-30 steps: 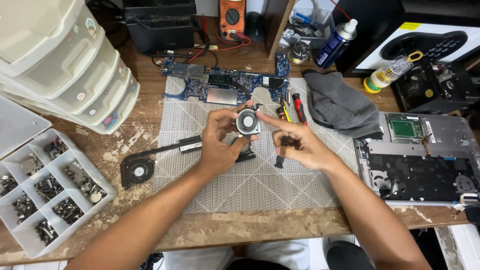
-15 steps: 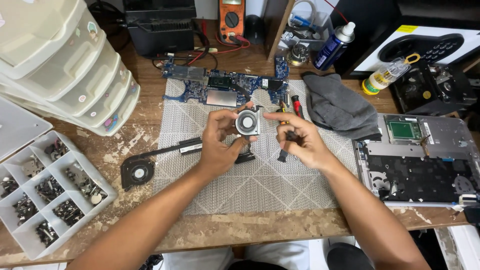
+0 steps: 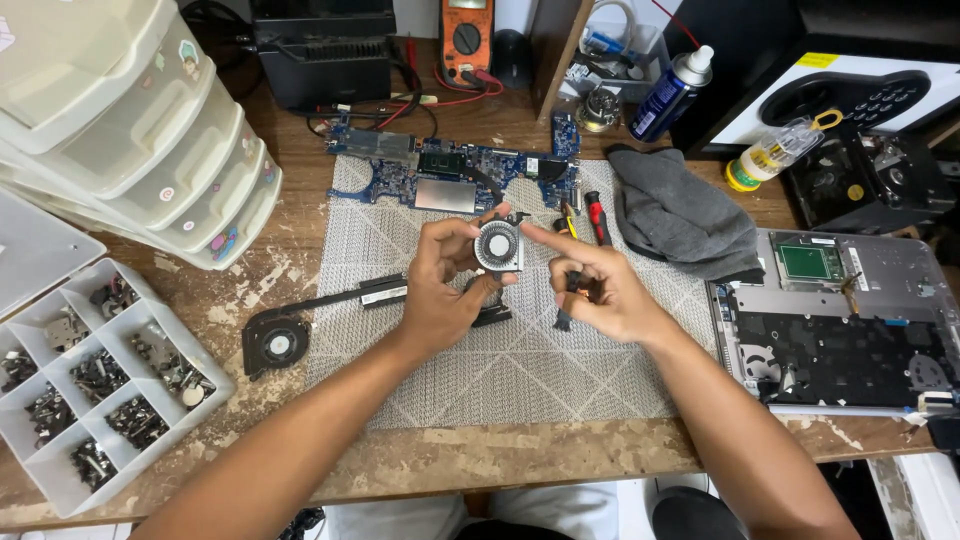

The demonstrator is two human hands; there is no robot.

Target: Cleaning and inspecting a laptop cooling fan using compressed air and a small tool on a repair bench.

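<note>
Worn wooden bench (image 3: 300,270) under me, with a grey mat (image 3: 520,350) across its middle. My left hand (image 3: 440,290) is raised above the mat, fingers curled tight around a small round fan (image 3: 498,246), its face turned up toward me. My right hand (image 3: 600,290) has its forefinger stretched out to the fan's edge, the other fingers folded around a dark screwdriver (image 3: 570,300). Another fan (image 3: 275,345) lies at the mat's left edge, and a circuit board (image 3: 450,175) beyond it.

Bare forearms, left hand (image 3: 440,290), right hand (image 3: 605,290), sleeveless
</note>
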